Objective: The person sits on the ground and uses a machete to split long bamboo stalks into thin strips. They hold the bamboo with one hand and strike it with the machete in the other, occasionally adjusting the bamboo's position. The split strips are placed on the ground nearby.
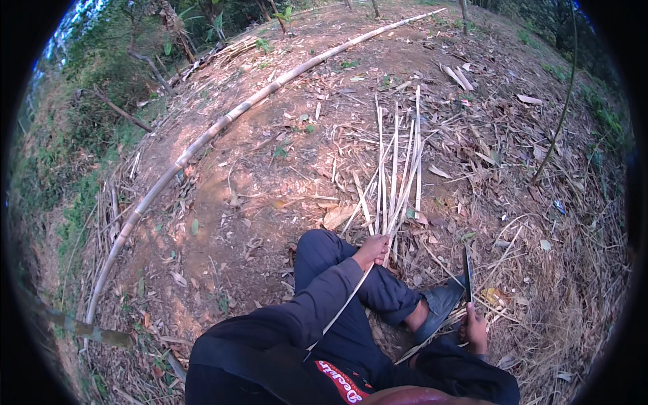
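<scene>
Clock directions are taken from the left hand (372, 251) unless noted. The left hand is closed around a pale strip (347, 304), whose near end runs toward 7 o'clock across the dark trousers (337, 337); this grip probably steadies the strip against the leg. The fan of strips (395, 169) lies on the ground between 12 and 1 o'clock, its narrow end near the left hand, likely for easy reach. The right hand (475, 329), at 4 o'clock, is wrapped around the handle of a knife (468, 273); the blade points to 12 o'clock, well apart from the left hand, presumably for clearance. A dark shoe (439, 312) lies between the hands. A long pole (239, 111) curves from 1 to 8 o'clock about the view centre. Markings: a red patch (342, 381) at 6 o'clock carries white lettering, legible but not transcribed; no marking is discernible on the knife.
</scene>
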Tool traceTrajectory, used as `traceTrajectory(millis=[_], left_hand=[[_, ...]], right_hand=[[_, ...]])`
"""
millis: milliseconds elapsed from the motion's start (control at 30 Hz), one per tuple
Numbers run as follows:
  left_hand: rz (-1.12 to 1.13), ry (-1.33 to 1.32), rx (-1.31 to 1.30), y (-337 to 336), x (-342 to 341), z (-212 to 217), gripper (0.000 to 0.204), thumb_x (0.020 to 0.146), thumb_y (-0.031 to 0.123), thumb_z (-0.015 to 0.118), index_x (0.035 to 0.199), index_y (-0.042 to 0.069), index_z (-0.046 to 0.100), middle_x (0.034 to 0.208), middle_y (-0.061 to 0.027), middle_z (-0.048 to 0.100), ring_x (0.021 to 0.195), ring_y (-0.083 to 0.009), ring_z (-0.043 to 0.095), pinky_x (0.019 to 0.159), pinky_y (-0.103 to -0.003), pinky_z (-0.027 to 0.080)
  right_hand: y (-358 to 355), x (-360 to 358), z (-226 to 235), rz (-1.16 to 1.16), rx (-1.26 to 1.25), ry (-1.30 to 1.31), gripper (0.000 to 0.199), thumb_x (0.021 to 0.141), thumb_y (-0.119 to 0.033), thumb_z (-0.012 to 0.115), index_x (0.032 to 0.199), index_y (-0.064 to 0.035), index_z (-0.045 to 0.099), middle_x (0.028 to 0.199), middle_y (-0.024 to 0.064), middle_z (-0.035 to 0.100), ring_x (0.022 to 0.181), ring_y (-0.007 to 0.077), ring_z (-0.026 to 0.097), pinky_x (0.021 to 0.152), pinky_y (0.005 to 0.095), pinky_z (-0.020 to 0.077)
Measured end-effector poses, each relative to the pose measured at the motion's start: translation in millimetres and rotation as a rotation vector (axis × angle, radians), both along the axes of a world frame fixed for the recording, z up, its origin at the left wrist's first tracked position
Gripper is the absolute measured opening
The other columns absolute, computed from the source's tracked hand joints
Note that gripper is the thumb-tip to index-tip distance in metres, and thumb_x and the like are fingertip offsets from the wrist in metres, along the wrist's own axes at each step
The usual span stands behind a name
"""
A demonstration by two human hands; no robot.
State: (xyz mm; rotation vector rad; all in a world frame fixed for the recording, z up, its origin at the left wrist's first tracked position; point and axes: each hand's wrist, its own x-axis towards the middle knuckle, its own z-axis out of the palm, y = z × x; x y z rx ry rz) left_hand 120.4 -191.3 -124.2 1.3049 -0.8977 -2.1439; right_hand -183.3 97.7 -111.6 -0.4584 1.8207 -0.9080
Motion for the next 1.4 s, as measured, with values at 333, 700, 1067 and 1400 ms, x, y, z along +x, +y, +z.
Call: traceTrajectory(millis=[333,700,1067,1400], left_hand=[[-0.010,0.007,0.014,-0.4,-3.2,0.0,0.022,0.101,0.030,0.047,0.086,0.015,0.043,0.061,0.0045,0.035,0.040,-0.0052,0.026,0.033,-0.024,0.023],[-0.010,-0.076,-0.032,-3.5,-2.9,-17.6,0.024,0.099,0.032,0.053,0.087,0.013,0.046,0.059,0.0026,0.039,0.037,-0.0064,0.029,0.031,-0.024,0.023],[-0.027,-0.125,-0.064,-8.0,-8.5,-23.1,0.026,0.099,0.033,0.055,0.086,0.013,0.045,0.059,0.0028,0.040,0.038,-0.0074,0.032,0.031,-0.026,0.025],[0.006,-0.206,-0.133,-2.9,5.7,-22.7,0.022,0.096,0.028,0.052,0.094,0.007,0.056,0.063,-0.0002,0.046,0.040,-0.0080,0.034,0.033,-0.027,0.028]], right_hand=[[0.8,-3.6,-8.6,-0.038,0.014,-0.026,0.062,0.092,-0.064,0.055,0.065,-0.0083,0.049,0.049,0.0024,0.046,0.036,0.0134,0.043,0.036,0.0272,0.0337],[0.7,3.0,2.2,-0.041,0.005,-0.033,0.060,0.093,-0.061,0.056,0.066,-0.0073,0.051,0.049,0.0017,0.046,0.037,0.0120,0.044,0.037,0.0266,0.0327],[0.9,-0.9,2.4,-0.024,0.008,-0.036,0.063,0.092,-0.065,0.054,0.067,-0.0074,0.050,0.049,0.0029,0.046,0.036,0.0133,0.044,0.036,0.0275,0.0343],[-3.2,7.8,-6.1,-0.024,0.013,-0.009,0.062,0.092,-0.065,0.054,0.066,-0.0088,0.049,0.049,0.0010,0.044,0.037,0.0131,0.043,0.037,0.0280,0.0327]])
